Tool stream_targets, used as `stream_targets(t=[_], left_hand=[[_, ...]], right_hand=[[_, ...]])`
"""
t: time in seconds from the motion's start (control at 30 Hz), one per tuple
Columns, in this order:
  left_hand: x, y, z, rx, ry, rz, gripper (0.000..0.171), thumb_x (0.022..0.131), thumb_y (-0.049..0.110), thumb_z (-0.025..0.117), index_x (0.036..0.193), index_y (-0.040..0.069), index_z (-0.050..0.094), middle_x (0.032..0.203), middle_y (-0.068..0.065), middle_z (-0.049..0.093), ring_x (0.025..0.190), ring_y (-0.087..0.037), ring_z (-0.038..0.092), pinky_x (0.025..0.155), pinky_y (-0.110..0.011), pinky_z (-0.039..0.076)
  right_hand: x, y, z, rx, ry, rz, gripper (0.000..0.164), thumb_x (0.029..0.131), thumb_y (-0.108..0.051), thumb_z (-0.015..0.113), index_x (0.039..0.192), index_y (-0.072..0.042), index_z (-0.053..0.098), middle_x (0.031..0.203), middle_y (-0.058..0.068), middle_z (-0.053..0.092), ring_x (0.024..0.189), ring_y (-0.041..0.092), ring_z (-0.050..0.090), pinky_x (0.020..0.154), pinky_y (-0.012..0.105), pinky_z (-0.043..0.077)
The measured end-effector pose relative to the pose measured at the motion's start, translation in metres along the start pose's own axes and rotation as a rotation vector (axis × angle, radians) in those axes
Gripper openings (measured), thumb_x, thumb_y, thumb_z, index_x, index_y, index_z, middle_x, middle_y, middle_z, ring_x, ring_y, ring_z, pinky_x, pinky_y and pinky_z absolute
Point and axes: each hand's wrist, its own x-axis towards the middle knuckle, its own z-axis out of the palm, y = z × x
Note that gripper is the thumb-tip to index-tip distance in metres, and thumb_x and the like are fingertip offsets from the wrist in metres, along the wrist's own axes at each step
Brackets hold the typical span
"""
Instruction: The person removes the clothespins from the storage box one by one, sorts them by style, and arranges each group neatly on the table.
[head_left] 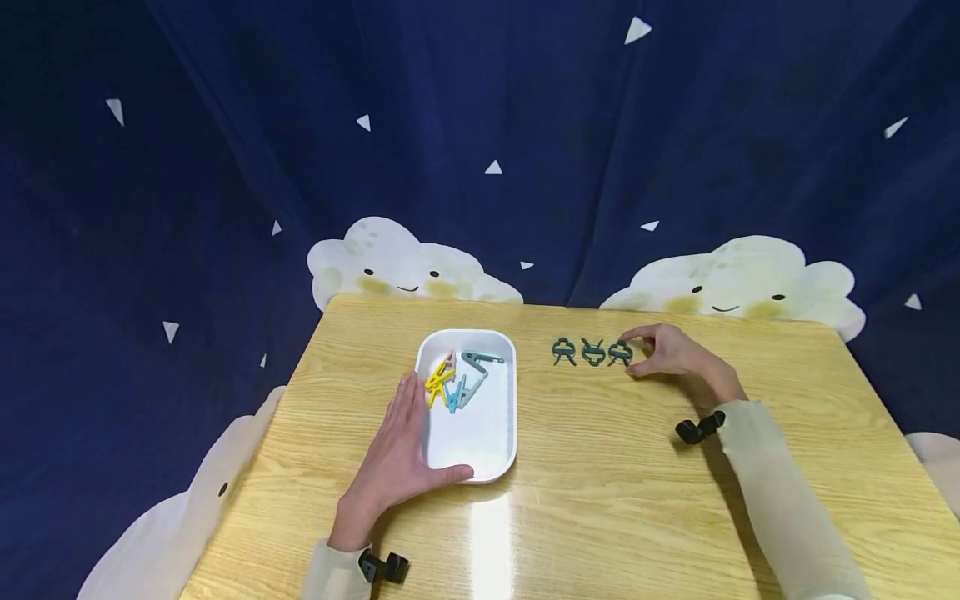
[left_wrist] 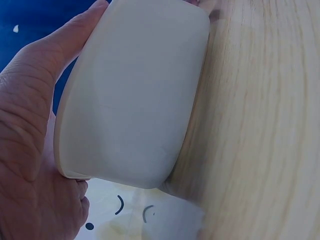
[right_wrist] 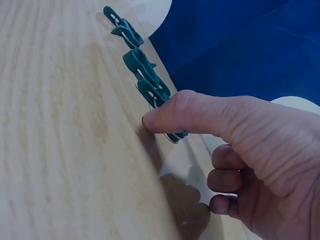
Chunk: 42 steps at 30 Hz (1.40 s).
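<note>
In the head view, the left hand (head_left: 397, 462) lies straight-fingered against the white tray (head_left: 472, 442); right of it, the right hand (head_left: 671, 352) pinches the rightmost green clip (head_left: 620, 355) — aligning it, apparently. Left wrist: thumb along the tray. Right wrist: thumb partly hiding the clip — delicacy seems called for.

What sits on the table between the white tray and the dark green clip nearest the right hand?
The head view shows the middle dark green clip, then the leftmost dark green clip, then bare table up to the white tray.
</note>
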Motion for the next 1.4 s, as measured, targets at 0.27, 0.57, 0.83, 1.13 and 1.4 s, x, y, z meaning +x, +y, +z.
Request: stream_targets(t=[0.27, 0.57, 0.83, 1.13, 1.4], left_hand=[[0.0, 0.0, 0.001, 0.01, -0.003, -0.002, 0.155, 0.064, 0.095, 0.066, 0.165, -0.003, 0.001, 0.174, -0.014, -0.009, 0.162, -0.032, 0.001, 0.131, -0.046, 0.012], [0.001, -0.001, 0.001, 0.0, -0.014, -0.014, 0.155, 0.064, 0.095, 0.066, 0.165, -0.001, -0.001, 0.175, -0.012, -0.009, 0.162, -0.028, -0.002, 0.132, -0.045, 0.012], [0.0, -0.001, 0.001, -0.01, -0.019, -0.021, 0.155, 0.064, 0.096, 0.066, 0.166, 0.0, -0.001, 0.175, -0.012, -0.01, 0.162, -0.027, -0.003, 0.132, -0.044, 0.011], [0.0, 0.0, 0.0, -0.006, -0.008, -0.005, 0.154, 0.065, 0.094, 0.067, 0.165, -0.003, 0.001, 0.175, -0.013, -0.009, 0.162, -0.032, 0.001, 0.132, -0.044, 0.012], [0.0, -0.001, 0.0, -0.005, -0.011, -0.012, 0.155, 0.064, 0.095, 0.066, 0.166, -0.001, 0.0, 0.175, -0.013, -0.009, 0.162, -0.031, 0.001, 0.132, -0.044, 0.012]], right_hand=[[0.007, 0.007, -0.003, 0.029, -0.041, -0.037, 0.057, 0.076, -0.011, 0.093, 0.128, -0.003, 0.071, 0.063, -0.003, 0.038, 0.056, 0.006, 0.034, 0.059, 0.023, 0.033], [0.007, 0.008, -0.004, 0.066, -0.049, -0.053, 0.056, 0.077, -0.012, 0.093, 0.128, -0.003, 0.071, 0.063, -0.003, 0.035, 0.056, 0.005, 0.031, 0.057, 0.023, 0.032], [0.006, 0.008, -0.003, 0.048, -0.042, -0.058, 0.058, 0.078, -0.012, 0.092, 0.131, -0.003, 0.068, 0.063, -0.004, 0.036, 0.056, 0.006, 0.033, 0.059, 0.024, 0.034], [0.004, 0.002, 0.001, 0.005, -0.02, -0.005, 0.07, 0.078, -0.02, 0.093, 0.137, -0.002, 0.061, 0.072, 0.0, 0.046, 0.063, 0.012, 0.041, 0.061, 0.026, 0.037], [-0.009, -0.015, 0.004, -0.039, 0.065, 0.018, 0.078, 0.078, -0.03, 0.093, 0.142, -0.001, 0.06, 0.076, 0.001, 0.045, 0.065, 0.014, 0.04, 0.058, 0.027, 0.034]])
